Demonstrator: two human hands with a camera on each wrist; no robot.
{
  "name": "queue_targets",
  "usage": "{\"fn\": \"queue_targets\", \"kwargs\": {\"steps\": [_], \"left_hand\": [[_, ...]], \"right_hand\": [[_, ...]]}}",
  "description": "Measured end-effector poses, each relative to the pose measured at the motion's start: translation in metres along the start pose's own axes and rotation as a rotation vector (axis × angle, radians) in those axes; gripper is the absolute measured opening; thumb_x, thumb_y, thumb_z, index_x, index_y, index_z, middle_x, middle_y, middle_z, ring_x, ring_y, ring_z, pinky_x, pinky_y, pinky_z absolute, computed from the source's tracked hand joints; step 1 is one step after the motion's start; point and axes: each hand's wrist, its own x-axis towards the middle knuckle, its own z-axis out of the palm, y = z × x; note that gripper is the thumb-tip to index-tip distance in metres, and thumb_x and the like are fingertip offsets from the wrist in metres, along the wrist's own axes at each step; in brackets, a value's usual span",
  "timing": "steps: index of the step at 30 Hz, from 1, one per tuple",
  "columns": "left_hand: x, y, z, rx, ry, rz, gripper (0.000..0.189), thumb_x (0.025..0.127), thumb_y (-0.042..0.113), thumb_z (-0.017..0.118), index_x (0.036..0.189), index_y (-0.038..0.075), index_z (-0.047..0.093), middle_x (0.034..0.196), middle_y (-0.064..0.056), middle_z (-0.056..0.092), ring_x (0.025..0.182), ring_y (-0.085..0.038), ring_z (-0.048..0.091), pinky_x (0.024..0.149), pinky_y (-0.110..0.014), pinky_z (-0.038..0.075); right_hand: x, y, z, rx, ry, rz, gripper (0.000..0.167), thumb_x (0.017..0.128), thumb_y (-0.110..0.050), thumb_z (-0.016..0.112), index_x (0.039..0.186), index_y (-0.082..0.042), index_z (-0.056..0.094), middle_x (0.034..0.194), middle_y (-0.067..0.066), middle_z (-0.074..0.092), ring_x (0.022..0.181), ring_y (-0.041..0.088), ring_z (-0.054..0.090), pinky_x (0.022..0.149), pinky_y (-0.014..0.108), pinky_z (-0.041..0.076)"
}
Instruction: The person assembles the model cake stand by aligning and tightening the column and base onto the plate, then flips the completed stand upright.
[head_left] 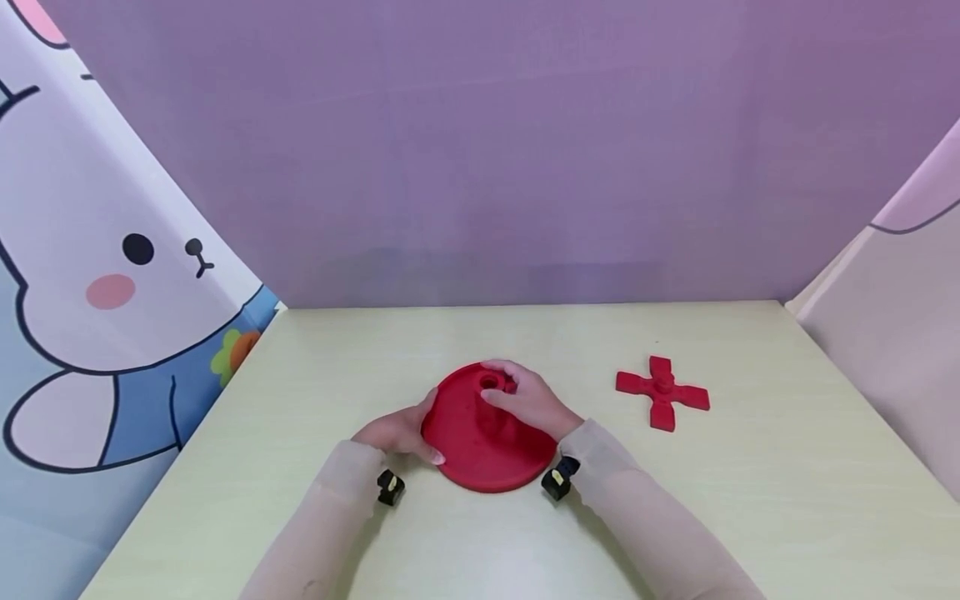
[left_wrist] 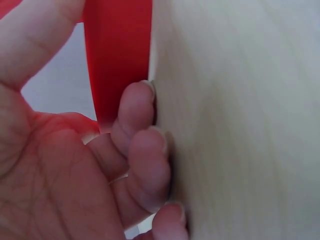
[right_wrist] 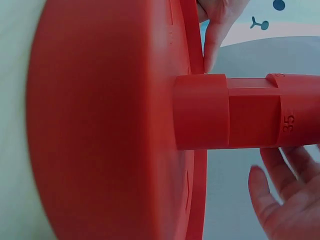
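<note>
A red round base with a thick rim sits on the table in front of me, and a hollow red post rises from its middle. My left hand holds the rim from the left, thumb and fingers spread along it; in the left wrist view its curled fingertips rest against the tabletop. My right hand reaches round the top of the post, thumb on the near side and forefinger on the far side. In the right wrist view the post shows raised digits "35", with fingers partly behind it.
A flat red cross-shaped piece with a round hub lies to the right of my right hand. A purple panel stands behind the pale table. Cartoon-printed panels flank the sides.
</note>
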Motion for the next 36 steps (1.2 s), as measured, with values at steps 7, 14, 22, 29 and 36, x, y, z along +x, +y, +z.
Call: {"fn": "queue_targets", "kwargs": {"steps": [7,14,22,29,36], "left_hand": [[0.001,0.000,0.002,-0.025,-0.004,0.022,0.116,0.068,0.014,0.085,0.155,0.010,0.008,0.144,-0.013,0.038,0.128,-0.033,0.036,0.091,-0.045,0.048],[0.002,0.000,0.000,-0.020,-0.006,0.038,0.116,0.070,0.013,0.085,0.154,0.008,0.005,0.147,-0.015,0.035,0.131,-0.034,0.033,0.095,-0.046,0.045],[0.001,-0.001,0.000,-0.030,-0.016,0.035,0.115,0.070,0.012,0.084,0.154,0.008,0.006,0.145,-0.015,0.037,0.128,-0.034,0.036,0.092,-0.045,0.047],[0.001,0.000,0.000,-0.011,-0.021,0.053,0.116,0.070,0.011,0.084,0.154,0.005,0.004,0.147,-0.017,0.034,0.130,-0.035,0.033,0.098,-0.047,0.042],[0.001,0.001,0.000,0.014,-0.008,0.023,0.116,0.070,0.013,0.084,0.154,0.006,0.005,0.148,-0.016,0.034,0.131,-0.034,0.033,0.097,-0.047,0.043]], "right_hand": [[-0.002,0.002,-0.005,-0.022,-0.038,-0.025,0.049,0.092,-0.013,0.065,0.137,-0.003,0.050,0.122,0.012,0.056,0.102,0.025,0.054,0.077,0.034,0.055],[0.000,0.002,-0.004,-0.058,0.031,-0.032,0.049,0.088,-0.017,0.071,0.132,-0.003,0.054,0.114,0.008,0.059,0.099,0.023,0.054,0.076,0.033,0.054],[-0.002,-0.003,0.005,-0.165,0.146,-0.005,0.041,0.084,-0.021,0.075,0.118,-0.006,0.057,0.100,0.003,0.060,0.087,0.020,0.054,0.070,0.030,0.052],[-0.005,-0.003,0.007,-0.222,0.139,-0.039,0.049,0.085,-0.019,0.074,0.128,-0.003,0.055,0.109,0.005,0.061,0.093,0.020,0.057,0.074,0.033,0.054],[-0.006,-0.008,0.008,-0.274,0.162,-0.010,0.045,0.083,-0.024,0.076,0.122,-0.009,0.060,0.106,0.003,0.062,0.091,0.019,0.058,0.071,0.033,0.055]]}}
